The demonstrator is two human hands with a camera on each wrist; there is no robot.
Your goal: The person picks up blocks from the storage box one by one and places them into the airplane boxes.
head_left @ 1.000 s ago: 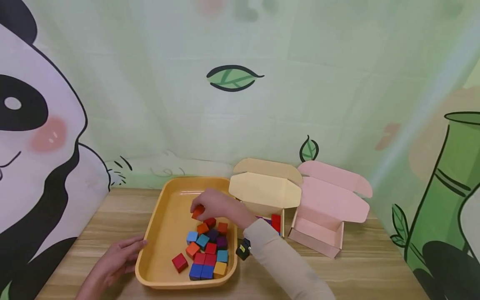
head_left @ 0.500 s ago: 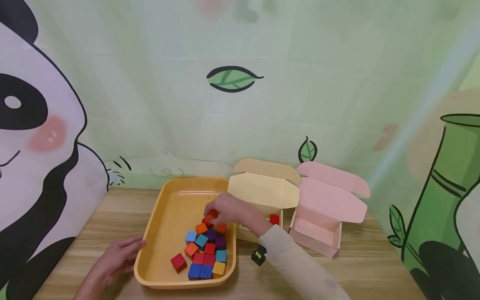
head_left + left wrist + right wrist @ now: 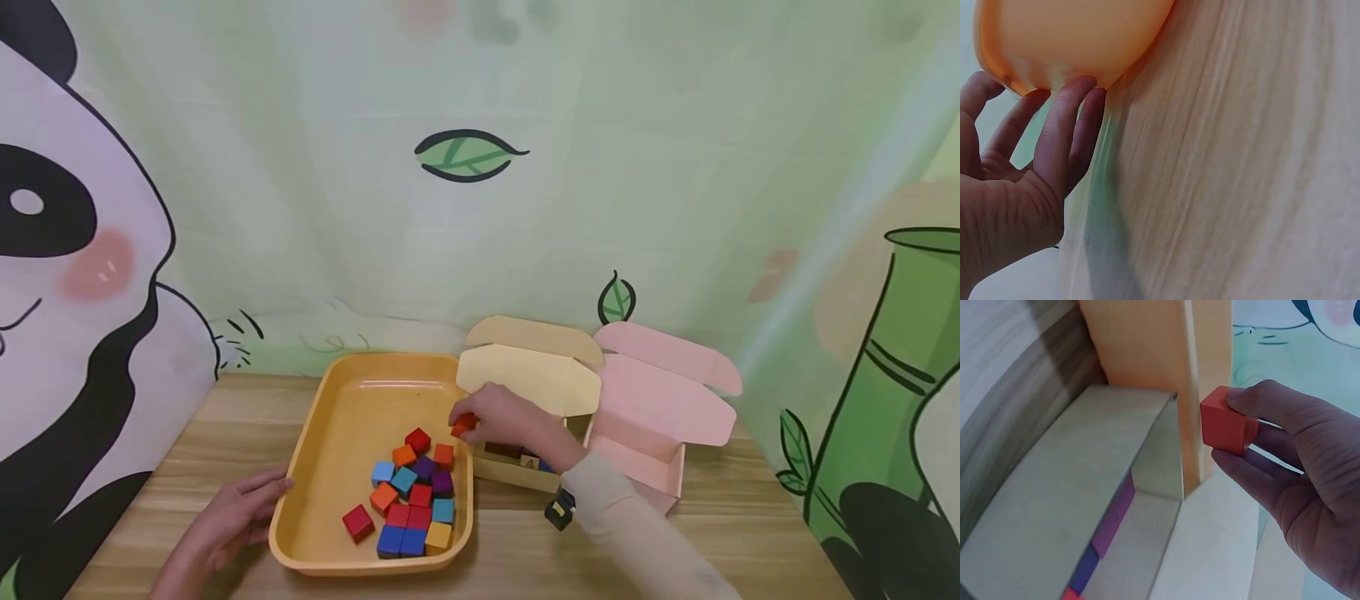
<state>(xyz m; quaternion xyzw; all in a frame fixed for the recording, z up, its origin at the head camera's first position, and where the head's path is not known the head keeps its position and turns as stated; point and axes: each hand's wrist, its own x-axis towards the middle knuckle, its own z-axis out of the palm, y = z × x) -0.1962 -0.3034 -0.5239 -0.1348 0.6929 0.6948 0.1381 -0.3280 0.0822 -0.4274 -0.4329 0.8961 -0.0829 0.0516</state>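
Now my right hand [image 3: 517, 423] pinches an orange-red cube [image 3: 1224, 425] by the right side of the tray [image 3: 360, 442], whose left side my spread left hand [image 3: 238, 512] touches.

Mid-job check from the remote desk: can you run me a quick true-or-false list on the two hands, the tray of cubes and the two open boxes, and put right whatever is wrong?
1. The right hand pinches an orange-red cube. True.
2. The left hand is gripping a cube. False: the left hand holds no cube; its fingers touch the side of the tray.
3. Purple pieces are visible inside the cream box. True.
4. Every cube in the tray is red. False: a yellow cube and blue cubes, among others, lie there too.
5. The pink box stands between the tray and the cream box. False: the cream box stands between the tray and the pink box.
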